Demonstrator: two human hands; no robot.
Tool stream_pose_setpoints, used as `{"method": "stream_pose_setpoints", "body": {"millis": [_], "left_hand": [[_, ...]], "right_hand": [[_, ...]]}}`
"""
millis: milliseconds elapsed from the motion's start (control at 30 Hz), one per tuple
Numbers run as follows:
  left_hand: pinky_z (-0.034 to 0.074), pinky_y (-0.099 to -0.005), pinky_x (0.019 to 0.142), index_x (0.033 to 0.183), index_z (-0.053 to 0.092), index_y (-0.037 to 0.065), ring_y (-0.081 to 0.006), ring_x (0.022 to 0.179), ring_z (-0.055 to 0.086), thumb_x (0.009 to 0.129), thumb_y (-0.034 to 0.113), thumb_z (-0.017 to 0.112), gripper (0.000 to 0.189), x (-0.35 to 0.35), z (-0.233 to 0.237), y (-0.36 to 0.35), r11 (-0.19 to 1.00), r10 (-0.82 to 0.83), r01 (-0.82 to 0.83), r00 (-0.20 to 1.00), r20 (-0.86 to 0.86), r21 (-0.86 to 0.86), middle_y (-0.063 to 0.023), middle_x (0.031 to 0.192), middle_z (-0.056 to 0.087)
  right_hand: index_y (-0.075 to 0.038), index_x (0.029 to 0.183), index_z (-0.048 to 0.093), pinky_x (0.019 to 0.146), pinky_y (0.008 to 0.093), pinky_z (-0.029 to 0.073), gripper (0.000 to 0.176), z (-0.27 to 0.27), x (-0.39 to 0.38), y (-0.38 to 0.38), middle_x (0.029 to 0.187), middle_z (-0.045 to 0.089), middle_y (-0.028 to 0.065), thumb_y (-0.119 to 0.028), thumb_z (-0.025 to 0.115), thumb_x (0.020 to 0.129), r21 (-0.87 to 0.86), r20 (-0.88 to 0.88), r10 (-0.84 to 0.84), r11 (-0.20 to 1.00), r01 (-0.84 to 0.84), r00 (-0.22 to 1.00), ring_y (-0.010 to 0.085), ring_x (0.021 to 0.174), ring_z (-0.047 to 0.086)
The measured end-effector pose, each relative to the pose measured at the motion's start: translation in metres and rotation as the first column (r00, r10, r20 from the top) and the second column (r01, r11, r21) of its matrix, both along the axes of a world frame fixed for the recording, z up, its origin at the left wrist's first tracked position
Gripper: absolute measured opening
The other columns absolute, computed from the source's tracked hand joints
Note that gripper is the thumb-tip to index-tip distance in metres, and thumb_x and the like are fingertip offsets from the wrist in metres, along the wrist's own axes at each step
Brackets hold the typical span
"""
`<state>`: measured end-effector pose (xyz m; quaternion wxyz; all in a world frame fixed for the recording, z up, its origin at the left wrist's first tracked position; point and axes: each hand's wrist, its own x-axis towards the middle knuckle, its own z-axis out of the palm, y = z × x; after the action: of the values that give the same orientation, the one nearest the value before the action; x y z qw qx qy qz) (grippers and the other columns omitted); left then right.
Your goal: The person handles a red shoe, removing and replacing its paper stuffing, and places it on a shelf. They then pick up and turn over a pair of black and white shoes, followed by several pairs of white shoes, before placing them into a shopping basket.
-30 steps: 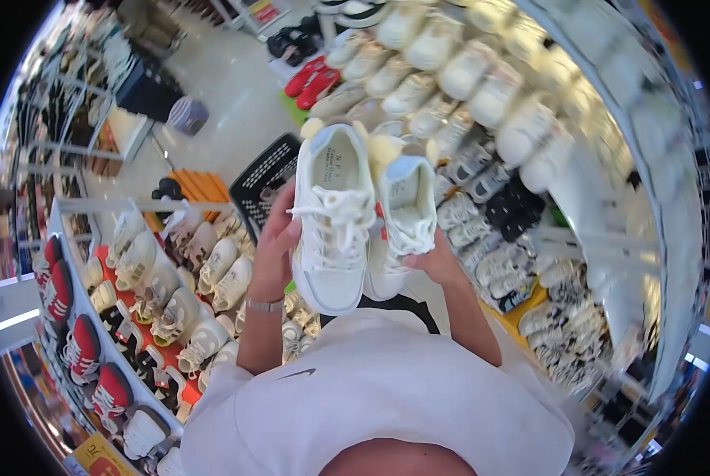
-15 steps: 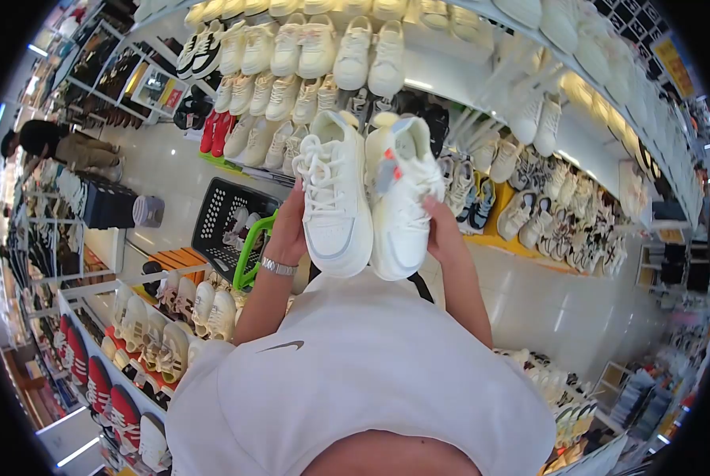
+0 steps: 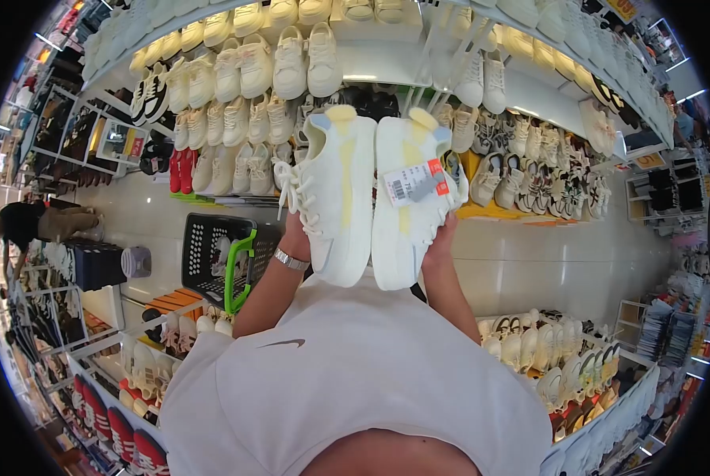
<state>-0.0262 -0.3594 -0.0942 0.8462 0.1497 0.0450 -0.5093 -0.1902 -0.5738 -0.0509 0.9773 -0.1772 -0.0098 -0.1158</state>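
Two white sneakers with pale yellow side stripes are held side by side in front of my chest, toes toward me. My left hand [image 3: 295,238] grips the left sneaker [image 3: 341,210] from its laced side; a metal watch is on that wrist. Round the right sneaker [image 3: 399,246], my right hand [image 3: 441,238] is closed along its laced side. A paper price tag [image 3: 410,184] with a barcode and red-orange edge lies over the right sneaker's side. Most of my fingers are hidden behind the shoes.
Ahead stand shelves [image 3: 387,67] lined with pale sneakers. A black shopping basket [image 3: 206,242] with a green handle [image 3: 240,270] is at my left. More shoe racks [image 3: 553,349] are behind me on both sides. A person [image 3: 34,226] in dark clothing is at the far left.
Both sneakers have been turned so their striped sides face up instead of their laced tops, and the price tag now lies in full view. My view has swung somewhat to the right.
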Motion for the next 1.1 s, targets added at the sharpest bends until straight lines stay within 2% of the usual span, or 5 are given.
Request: {"method": "stream_pose_setpoints", "body": {"millis": [133, 333, 567, 833, 1100], "left_hand": [[0.055, -0.0411, 0.090, 0.134, 0.049, 0.012, -0.0218, 0.106, 0.064, 0.100, 0.046, 0.038, 0.050, -0.009, 0.051, -0.017, 0.816, -0.246, -0.394, 0.427, 0.870, 0.423, -0.0074, 0.125, 0.061], [0.048, -0.0466, 0.099, 0.138, 0.047, 0.014, -0.0260, 0.114, 0.060, 0.097, 0.057, 0.034, 0.061, 0.023, 0.068, -0.005, 0.986, 0.073, -0.092, 0.987, -0.142, -0.138, -0.0085, 0.131, 0.058], [0.035, -0.0460, 0.110, 0.147, 0.035, 0.014, -0.0279, 0.132, 0.044, 0.096, 0.062, 0.026, 0.070, 0.065, 0.002, 0.018, 0.918, 0.044, -0.121, 0.978, -0.206, -0.378, -0.0098, 0.146, 0.044], [0.031, -0.0432, 0.113, 0.147, 0.032, 0.013, -0.0259, 0.133, 0.042, 0.099, 0.054, 0.027, 0.063, 0.102, 0.003, 0.022, 0.913, -0.066, -0.306, 0.544, 0.837, 0.270, -0.0088, 0.147, 0.042], [0.037, -0.0431, 0.109, 0.145, 0.036, 0.013, -0.0267, 0.129, 0.047, 0.099, 0.052, 0.036, 0.061, 0.128, 0.018, 0.014, 0.997, 0.025, -0.018, 0.995, 0.096, -0.079, -0.0096, 0.144, 0.046]], "right_hand": [[-0.008, 0.140, 0.042, 0.099, 0.0424, 0.048, 0.072, -0.003, 0.008, 0.006, 0.131, 0.056, 0.0097, -0.054, 0.056, 0.086, 0.038, -0.075, -0.112, 0.993, 0.115, 0.991, 0.0257, 0.118, 0.057], [-0.005, 0.138, 0.043, 0.100, 0.0425, 0.046, 0.067, 0.018, 0.045, 0.021, 0.134, 0.054, 0.0108, -0.049, 0.051, 0.087, -0.177, -0.251, -0.214, 0.969, 0.172, 0.944, 0.0268, 0.119, 0.055], [-0.002, 0.132, 0.048, 0.099, 0.0379, 0.045, 0.058, 0.046, 0.105, 0.062, 0.126, 0.058, 0.0104, -0.044, 0.041, 0.093, -0.197, -0.507, -0.323, 0.946, 0.258, 0.799, 0.0248, 0.114, 0.057], [-0.001, 0.135, 0.044, 0.100, 0.0378, 0.044, 0.062, 0.049, 0.140, 0.073, 0.130, 0.055, 0.0105, -0.047, 0.040, 0.094, -0.235, -0.532, -0.349, 0.936, 0.261, 0.772, 0.0253, 0.117, 0.055], [0.000, 0.137, 0.040, 0.099, 0.0379, 0.045, 0.064, 0.036, 0.140, 0.078, 0.130, 0.054, 0.0118, -0.049, 0.044, 0.096, -0.540, -0.354, -0.372, 0.831, 0.137, 0.858, 0.0228, 0.116, 0.055]]}}
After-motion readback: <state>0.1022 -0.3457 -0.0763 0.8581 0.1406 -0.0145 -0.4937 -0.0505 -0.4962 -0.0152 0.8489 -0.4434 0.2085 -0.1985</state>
